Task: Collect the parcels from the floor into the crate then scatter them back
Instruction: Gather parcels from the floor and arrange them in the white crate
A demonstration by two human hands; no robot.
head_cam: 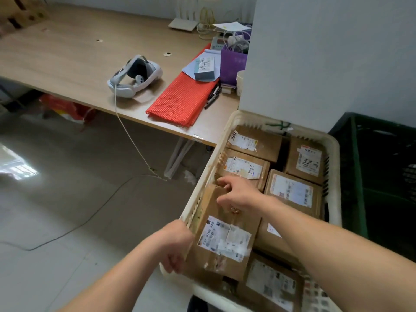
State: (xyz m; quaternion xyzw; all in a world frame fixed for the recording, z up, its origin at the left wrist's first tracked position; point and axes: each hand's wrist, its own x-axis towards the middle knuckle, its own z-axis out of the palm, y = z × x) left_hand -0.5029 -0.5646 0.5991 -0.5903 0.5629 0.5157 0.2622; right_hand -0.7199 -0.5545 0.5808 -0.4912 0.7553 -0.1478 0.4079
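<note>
A cream plastic crate stands at the right, filled with several brown cardboard parcels bearing white labels. The nearest large parcel lies along the crate's left wall. My left hand curls its fingers round that parcel's near left edge, by the crate rim. My right hand reaches in from the right and grips the parcel's far end, fingers curled over its top edge. Other parcels lie flat behind and beside it. No parcel is visible on the floor.
A wooden table stands to the left behind the crate, holding a white headset, a red mesh mat and a purple bag. A cable trails across the grey floor. A dark green crate sits at the right.
</note>
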